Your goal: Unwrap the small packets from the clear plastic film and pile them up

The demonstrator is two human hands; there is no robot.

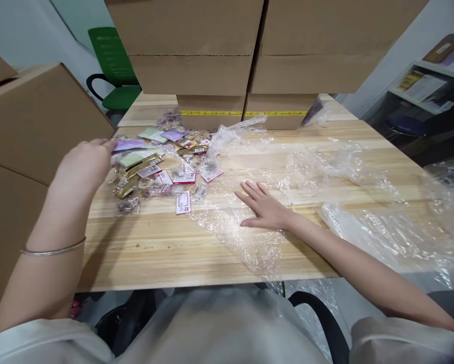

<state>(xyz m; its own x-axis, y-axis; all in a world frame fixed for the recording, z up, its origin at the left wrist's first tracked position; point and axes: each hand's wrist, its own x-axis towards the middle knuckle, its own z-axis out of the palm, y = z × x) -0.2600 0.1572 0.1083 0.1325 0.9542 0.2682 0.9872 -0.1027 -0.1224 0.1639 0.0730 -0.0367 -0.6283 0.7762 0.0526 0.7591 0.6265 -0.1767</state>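
Observation:
My right hand (262, 206) lies flat on a sheet of clear plastic film (230, 222), its fingers spread and nothing held. At the left edge of a pile of small packets, my left hand (86, 164) reaches over the table with its palm down. Its fingertips are by a purple packet (130, 145), but most of the fingers are hidden, so I cannot tell whether it grips anything. The pile mixes pale green packets (134, 157), gold wrappers (126, 188), and white-and-red cards (183, 202) among clear bags.
Tall cardboard boxes (196, 71) stand at the back of the wooden table (154, 258), with yellow tape on the lower ones. Another large box (41, 111) rises on the left. Crumpled clear plastic (378, 232) covers the right side. A green chair (115, 65) stands behind.

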